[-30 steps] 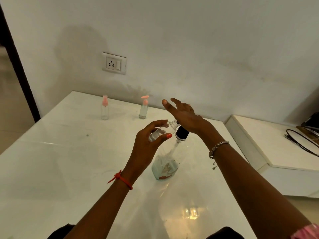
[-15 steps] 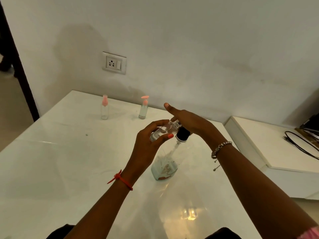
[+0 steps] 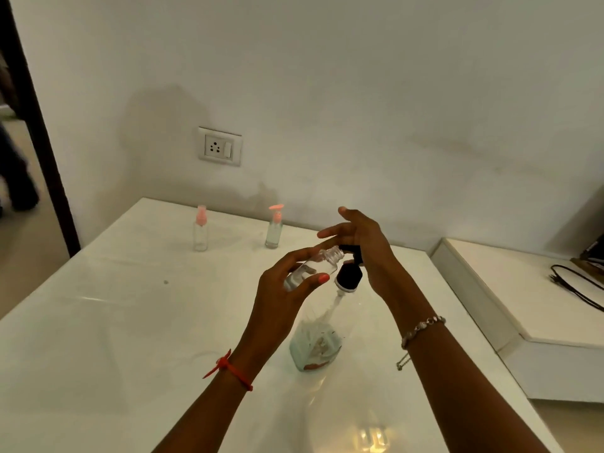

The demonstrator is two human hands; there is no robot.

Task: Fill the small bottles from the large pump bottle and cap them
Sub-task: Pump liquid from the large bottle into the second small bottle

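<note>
One small bottle (image 3: 322,261), uncapped, was tipped to the spout of the large pump bottle (image 3: 318,341) toward the right edge of the white table (image 3: 98,338).
The left hand (image 3: 277,299) curled thumb and fingers round its body; the right hand (image 3: 369,246), fingers straight, rested on the black pump head (image 3: 349,274). The bottle looked light, rigid, slippery, best gripped mid-body. Two pink-capped bottles (image 3: 274,228) stood by the far edge.

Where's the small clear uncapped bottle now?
Head view, centre: small clear bottle tilted in the left hand, neck at the black pump nozzle of the large clear pump bottle.
</note>
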